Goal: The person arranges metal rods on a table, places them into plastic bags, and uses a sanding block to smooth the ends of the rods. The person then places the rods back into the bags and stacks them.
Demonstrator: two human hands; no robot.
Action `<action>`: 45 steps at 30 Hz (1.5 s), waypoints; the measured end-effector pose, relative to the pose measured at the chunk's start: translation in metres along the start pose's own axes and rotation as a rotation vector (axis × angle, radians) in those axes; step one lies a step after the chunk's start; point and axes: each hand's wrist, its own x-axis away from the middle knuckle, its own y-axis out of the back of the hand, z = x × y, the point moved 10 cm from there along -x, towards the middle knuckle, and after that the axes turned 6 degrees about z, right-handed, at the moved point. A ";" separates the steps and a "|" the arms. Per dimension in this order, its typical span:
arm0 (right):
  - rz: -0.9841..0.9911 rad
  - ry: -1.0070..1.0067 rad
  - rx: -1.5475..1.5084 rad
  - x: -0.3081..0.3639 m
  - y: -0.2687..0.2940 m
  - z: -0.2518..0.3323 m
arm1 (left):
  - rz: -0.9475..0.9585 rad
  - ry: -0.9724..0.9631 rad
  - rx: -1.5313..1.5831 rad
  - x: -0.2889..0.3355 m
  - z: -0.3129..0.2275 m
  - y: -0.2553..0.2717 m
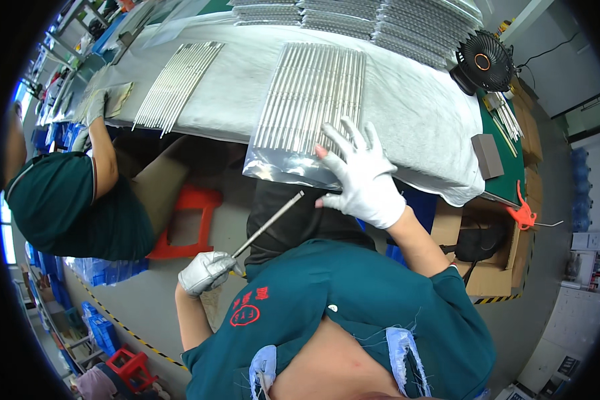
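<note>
Metal rod (pixel 268 223), thin and silvery, is held at its lower end in the closed fist of the left hand (pixel 205 272), which wears a white glove; the free end of the rod slants up and away toward the right hand (pixel 361 175) and stops just short of its thumb. The right hand, also gloved in white, lies flat with fingers spread wide on the near edge of a clear plastic bag (pixel 283 167) filled with a row of similar rods (pixel 312 93) laid side by side; it grips nothing. The bag rests on a table under a grey cloth (pixel 420 113), directly beyond the right hand. A second row of rods (pixel 177 83) lies further out, beyond the left hand and well apart from it. A small black fan (pixel 485 62) and a grey block (pixel 488 155) stand out past the right hand, on its outer side. A co-worker in a dark green shirt (pixel 53 200) works at the same table, on the far side of the left hand, with a gloved hand (pixel 95 105) on the cloth. Judged from this arrangement, the step in hand is moving a single rod between fist and bag, with the spread hand steadying the bag. The next move calls for keeping the rod aligned with the bag's near edge.
</note>
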 end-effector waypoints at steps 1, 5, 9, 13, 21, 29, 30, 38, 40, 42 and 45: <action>-0.013 0.004 0.013 -0.003 -0.002 0.003 | -0.028 -0.023 0.040 0.000 0.001 -0.001; -0.212 0.093 -0.010 -0.006 0.004 0.005 | -0.068 -0.142 0.161 -0.008 -0.025 -0.019; -0.360 0.118 -0.105 -0.005 0.023 0.006 | -0.021 -0.169 0.233 -0.027 -0.047 -0.039; -0.410 0.130 -0.170 -0.003 0.025 0.004 | 0.048 -0.251 0.307 -0.048 -0.084 -0.064; -0.557 0.246 -0.425 0.047 0.028 0.015 | -0.010 -0.506 0.242 -0.106 -0.188 -0.083; 0.079 -0.467 -1.580 0.067 -0.123 -0.007 | -0.456 -0.670 -0.624 -0.106 -0.227 -0.080; 0.068 -0.460 -1.632 0.061 -0.123 -0.007 | -0.476 -0.629 -0.658 -0.106 -0.227 -0.081; 0.075 -0.546 -1.768 0.055 -0.129 -0.006 | -0.643 -0.939 -1.185 -0.078 -0.217 -0.089; 0.175 -0.531 -1.743 0.055 -0.134 -0.004 | -0.596 -0.873 -1.284 -0.066 -0.206 -0.090; 0.316 -0.518 -1.675 0.056 -0.140 -0.001 | -0.395 -0.776 -1.370 -0.068 -0.191 -0.097; 0.546 -0.488 -1.583 0.063 -0.150 0.004 | -0.077 -0.714 -0.650 -0.099 -0.164 -0.095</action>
